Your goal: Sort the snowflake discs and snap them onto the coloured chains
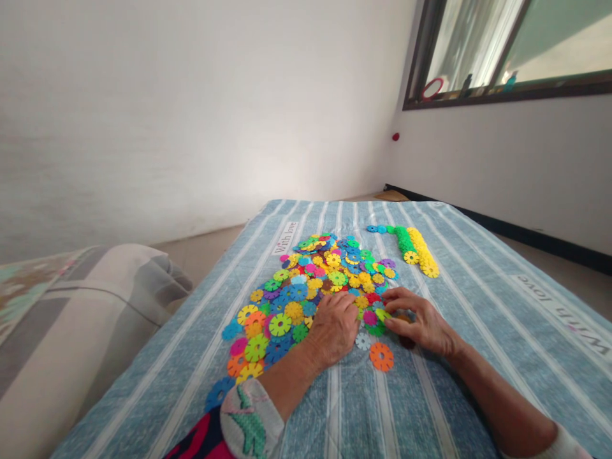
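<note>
A broad heap of flat, notched plastic discs in many colours lies in front of me. My left hand rests palm down on the heap's near right side, its fingers loosely bent over the discs; the fingertips are partly hidden. At the heap's right edge, my right hand is open, with thumb and fingers apart. Its thumb is beside a lime disc, and a yellowish disc shows in the shadow under the palm. Close to both hands lie a magenta disc, a pale grey disc and an orange disc.
Beyond my right hand are a green row of stacked discs and a yellow row, with a few blue discs beside them. Everything lies on a blue striped cloth. A grey-striped covered piece of furniture stands left.
</note>
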A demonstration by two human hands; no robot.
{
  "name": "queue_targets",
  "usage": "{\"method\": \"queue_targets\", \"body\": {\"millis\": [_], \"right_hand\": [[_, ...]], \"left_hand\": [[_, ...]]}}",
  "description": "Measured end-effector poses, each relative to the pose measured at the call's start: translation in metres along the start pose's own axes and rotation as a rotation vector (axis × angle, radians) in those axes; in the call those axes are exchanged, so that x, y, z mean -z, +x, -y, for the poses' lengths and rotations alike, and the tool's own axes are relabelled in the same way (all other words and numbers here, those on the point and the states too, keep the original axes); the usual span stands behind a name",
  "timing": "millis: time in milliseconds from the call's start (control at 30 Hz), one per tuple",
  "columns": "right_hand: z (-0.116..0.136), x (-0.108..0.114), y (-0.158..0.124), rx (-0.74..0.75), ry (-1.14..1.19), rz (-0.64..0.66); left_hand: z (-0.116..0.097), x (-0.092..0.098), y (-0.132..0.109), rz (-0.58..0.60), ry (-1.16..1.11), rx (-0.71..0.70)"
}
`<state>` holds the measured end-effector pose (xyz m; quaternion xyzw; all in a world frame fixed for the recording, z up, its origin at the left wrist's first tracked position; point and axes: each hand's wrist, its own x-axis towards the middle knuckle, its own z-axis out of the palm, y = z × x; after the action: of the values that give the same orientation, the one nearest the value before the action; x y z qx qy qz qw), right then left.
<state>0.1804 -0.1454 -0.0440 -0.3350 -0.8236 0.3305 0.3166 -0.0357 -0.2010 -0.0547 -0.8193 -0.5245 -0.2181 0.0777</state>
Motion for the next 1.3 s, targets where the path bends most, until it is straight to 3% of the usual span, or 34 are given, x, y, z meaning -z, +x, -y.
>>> {"method": "queue_targets", "body": {"millis": [400,700,1133,1300], "right_hand": [[0.006,-0.02,0.007,0.127,-0.157,-0.082],[0.004,-0.039,0.025,0.226,-0.37,-0.071],[0.011,-0.04,0.04,0.302,-0.441,0.143],[0.013,-0.041,0.046,0.328,-0.42,0.169]], "left_hand": [[0.004,0.0,-0.001,-0.092,-0.112,0.019],[0.017,-0.001,0.005,-0.421,-0.235,0.207],[0.018,-0.003,0.004,-0.435,-0.201,0.243],[0.023,-0.008,0.003,-0.446,-0.142,0.232]]}}
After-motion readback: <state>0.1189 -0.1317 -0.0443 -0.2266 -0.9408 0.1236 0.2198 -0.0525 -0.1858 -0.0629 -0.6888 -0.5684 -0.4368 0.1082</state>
